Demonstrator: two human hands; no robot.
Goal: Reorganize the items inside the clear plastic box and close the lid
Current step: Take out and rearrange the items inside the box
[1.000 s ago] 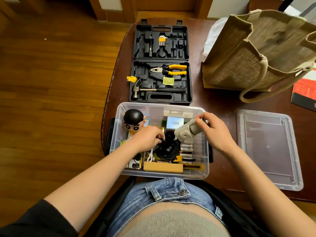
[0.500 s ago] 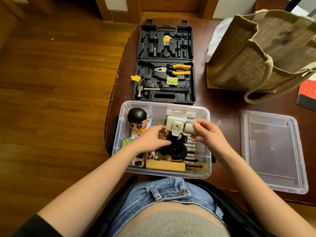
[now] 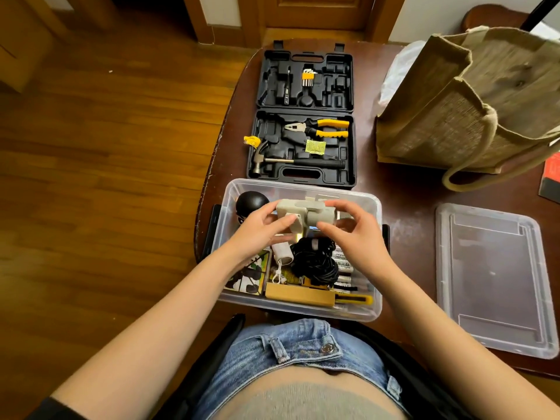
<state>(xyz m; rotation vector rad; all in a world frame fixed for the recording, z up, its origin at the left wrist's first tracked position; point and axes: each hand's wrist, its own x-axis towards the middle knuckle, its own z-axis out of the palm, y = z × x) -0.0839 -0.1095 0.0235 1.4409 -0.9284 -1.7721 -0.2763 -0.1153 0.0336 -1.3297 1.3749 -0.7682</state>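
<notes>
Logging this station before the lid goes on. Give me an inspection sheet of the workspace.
Surface: dark wooden table, worn near edge.
Job's things: clear plastic box open and packed; lid lying to its right.
Clutter: open tool case, woven bag.
Grippers: left hand and right hand both hold a grey device above the box.
Cables: black cord bundle in the box.
Surroundings: wood floor.

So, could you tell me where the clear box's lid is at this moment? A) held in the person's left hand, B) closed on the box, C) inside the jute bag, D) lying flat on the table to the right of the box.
D: the lid lies flat on the table, right of the open clear box, while both hands hold a grey device above it.
</notes>
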